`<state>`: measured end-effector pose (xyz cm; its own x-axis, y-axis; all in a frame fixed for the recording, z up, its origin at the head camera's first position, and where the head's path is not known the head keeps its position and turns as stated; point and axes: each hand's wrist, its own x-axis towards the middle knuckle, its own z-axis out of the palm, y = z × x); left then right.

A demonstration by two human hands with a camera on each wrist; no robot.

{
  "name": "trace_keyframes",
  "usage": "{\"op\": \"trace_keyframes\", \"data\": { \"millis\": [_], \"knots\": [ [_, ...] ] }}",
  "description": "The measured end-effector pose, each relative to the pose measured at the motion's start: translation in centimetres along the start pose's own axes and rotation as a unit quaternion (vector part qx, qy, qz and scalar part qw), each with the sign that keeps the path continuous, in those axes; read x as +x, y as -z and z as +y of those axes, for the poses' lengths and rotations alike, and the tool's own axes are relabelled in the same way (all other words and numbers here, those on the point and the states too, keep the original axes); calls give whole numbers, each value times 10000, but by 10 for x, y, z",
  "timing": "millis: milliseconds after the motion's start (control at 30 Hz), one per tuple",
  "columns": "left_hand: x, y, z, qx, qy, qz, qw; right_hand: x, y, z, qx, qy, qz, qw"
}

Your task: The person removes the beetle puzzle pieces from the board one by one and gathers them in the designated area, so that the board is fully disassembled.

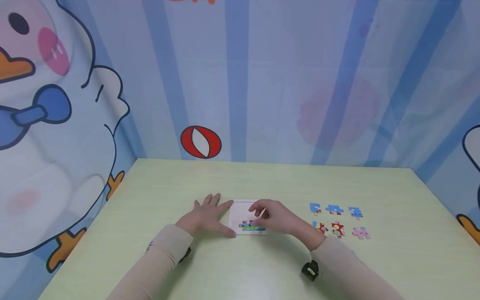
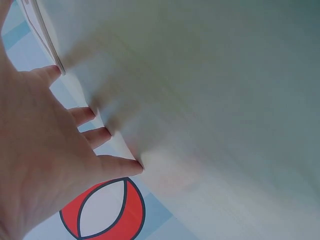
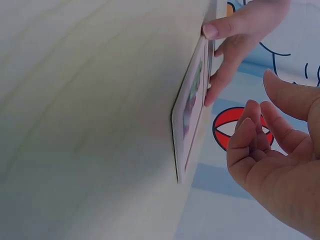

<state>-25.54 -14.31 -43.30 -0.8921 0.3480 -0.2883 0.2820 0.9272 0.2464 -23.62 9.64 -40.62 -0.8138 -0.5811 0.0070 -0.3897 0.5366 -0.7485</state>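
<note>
A white square puzzle tray (image 1: 238, 208) lies on the table, with joined puzzle pieces (image 1: 248, 225) in blue, red and green along its near side. My left hand (image 1: 206, 216) is spread beside it, thumb and index fingertip at its left edge. Over the right part of the tray is my right hand (image 1: 275, 216), its fingers (image 3: 245, 135) loosely bent and the thumb apart from them. Nothing shows between them in the right wrist view. From that side the tray (image 3: 178, 120) appears as a thin board raised slightly off the tabletop.
Several loose puzzle pieces lie in two rows to the right, among them a blue piece (image 1: 334, 209), a red piece (image 1: 338, 229) and a pink piece (image 1: 361, 233). Behind the pale table (image 1: 172, 179) hangs a striped blue cloth (image 1: 270, 83) with cartoon prints.
</note>
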Motion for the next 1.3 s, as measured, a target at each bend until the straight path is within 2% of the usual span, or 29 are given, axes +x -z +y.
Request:
{"op": "trace_keyframes", "data": {
  "millis": [233, 667, 1300],
  "knots": [
    [0, 0, -1, 19, -77, -31, 10000, 11, -11, 0, 51, -104, -146, 9998],
    [1, -2, -2, 34, -85, -3, 10000, 20, -19, 11, -35, -496, -223, 9985],
    [3, -2, -2, 100, -157, 29, 9998, 25, -25, 11, -471, -425, -291, 9976]
  ]
}}
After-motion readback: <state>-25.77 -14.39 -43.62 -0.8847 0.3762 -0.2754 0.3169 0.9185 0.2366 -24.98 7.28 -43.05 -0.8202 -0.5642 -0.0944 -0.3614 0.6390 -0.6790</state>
